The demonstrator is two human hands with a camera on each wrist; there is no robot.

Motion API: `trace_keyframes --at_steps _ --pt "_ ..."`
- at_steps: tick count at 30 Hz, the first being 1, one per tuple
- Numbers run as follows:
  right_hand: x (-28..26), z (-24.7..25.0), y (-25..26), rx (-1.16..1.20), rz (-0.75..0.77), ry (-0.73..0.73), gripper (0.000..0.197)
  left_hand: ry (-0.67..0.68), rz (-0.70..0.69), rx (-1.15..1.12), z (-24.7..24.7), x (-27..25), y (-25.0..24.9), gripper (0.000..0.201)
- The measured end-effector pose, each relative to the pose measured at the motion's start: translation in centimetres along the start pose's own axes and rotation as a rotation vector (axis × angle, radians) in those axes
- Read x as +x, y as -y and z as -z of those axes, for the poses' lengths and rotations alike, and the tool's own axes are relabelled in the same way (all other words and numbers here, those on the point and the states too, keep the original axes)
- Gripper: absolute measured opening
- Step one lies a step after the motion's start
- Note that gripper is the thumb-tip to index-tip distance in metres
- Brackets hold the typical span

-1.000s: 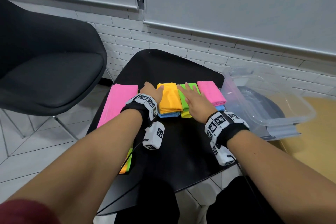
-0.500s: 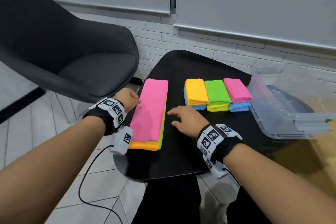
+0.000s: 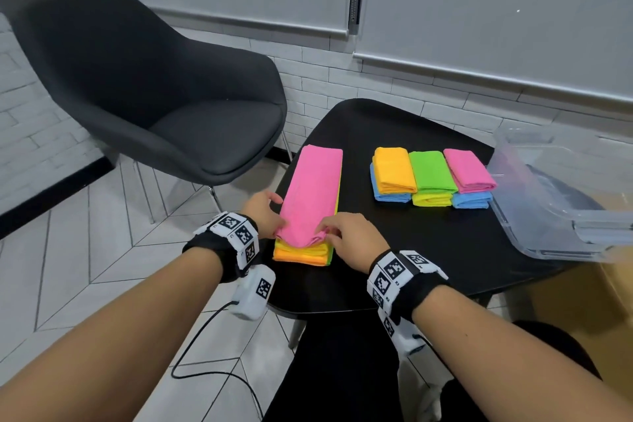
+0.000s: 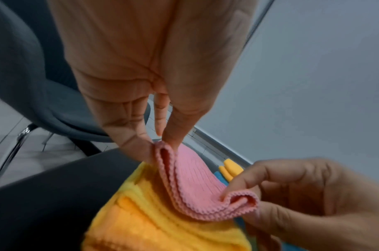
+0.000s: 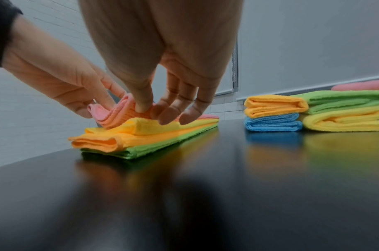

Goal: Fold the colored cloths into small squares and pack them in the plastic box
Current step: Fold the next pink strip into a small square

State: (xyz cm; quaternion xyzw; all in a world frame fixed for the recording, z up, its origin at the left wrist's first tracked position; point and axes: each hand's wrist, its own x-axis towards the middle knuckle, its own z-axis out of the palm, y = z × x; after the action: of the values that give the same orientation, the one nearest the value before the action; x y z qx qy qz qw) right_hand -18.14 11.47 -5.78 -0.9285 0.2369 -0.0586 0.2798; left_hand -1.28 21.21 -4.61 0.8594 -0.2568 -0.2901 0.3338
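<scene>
Plastic box (image 3: 534,216) on counter (image 3: 428,250): no cloths inside. Six small folded cloths (image 3: 433,178) beside it. Left hand (image 3: 262,216), right hand (image 3: 349,240) both pinching pink cloth (image 3: 315,188).

Bare tabletop ahead of my hands

Black table (image 3: 394,250) lies bare at my 12 o'clock; folded squares (image 3: 432,178) block 1 o'clock, plastic box (image 3: 534,216) walls 2 o'clock, chair (image 3: 164,106) crowds 10.

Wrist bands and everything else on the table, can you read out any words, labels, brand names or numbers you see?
No readable words, brands or numbers.
Left wrist band: black-and-white square marker codes only, no letters.
Right wrist band: the same codes; tiny marks beside them are too small to read.
Folded cloths and plastic box: no labels visible.
</scene>
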Motion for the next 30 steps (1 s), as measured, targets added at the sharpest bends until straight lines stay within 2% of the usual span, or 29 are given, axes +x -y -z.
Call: trace_keyframes --at_steps 6,12,14,16,18,21,24,27,30 --pt "0.2 0.4 0.0 0.375 -0.133 -0.115 0.021 0.108 0.011 -0.263 0.5 -1.2 -1.1 0.041" --pt "-1.6 3.4 -1.9 0.67 -0.289 -0.253 0.026 0.333 0.009 -0.41 -2.5 -4.4 -5.0 0.029" --pt "-2.5 4.4 -3.6 0.68 -0.366 -0.297 0.025 0.394 0.003 -0.425 -4.5 -5.2 -6.4 0.025" --pt "-3.8 5.3 -5.6 0.586 -0.426 -0.362 0.028 0.457 0.004 -0.425 -6.8 -6.2 -7.7 0.024" --pt "-5.2 6.4 -7.5 0.48 -0.477 -0.393 0.012 0.535 -0.009 -0.397 -9.4 -7.2 -8.8 0.023" --pt "-7.5 7.7 -10.5 0.397 -0.568 -0.383 0.026 0.666 -0.042 -0.298 -12.9 -8.7 -10.0 0.031" --pt "-9.5 8.7 -13.4 0.319 -0.592 -0.39 0.038 0.777 -0.107 -0.199 -15.6 -9.8 -11.2 0.034" --pt "-11.4 10.1 -15.9 0.207 -0.626 -0.358 0.046 0.726 -0.231 -0.124 -16.9 -9.9 -12.3 0.029" --pt "-12.9 11.2 -18.3 0.132 -0.675 -0.342 0.047 0.455 -0.485 0.215 -17.2 -8.1 -12.4 0.028"
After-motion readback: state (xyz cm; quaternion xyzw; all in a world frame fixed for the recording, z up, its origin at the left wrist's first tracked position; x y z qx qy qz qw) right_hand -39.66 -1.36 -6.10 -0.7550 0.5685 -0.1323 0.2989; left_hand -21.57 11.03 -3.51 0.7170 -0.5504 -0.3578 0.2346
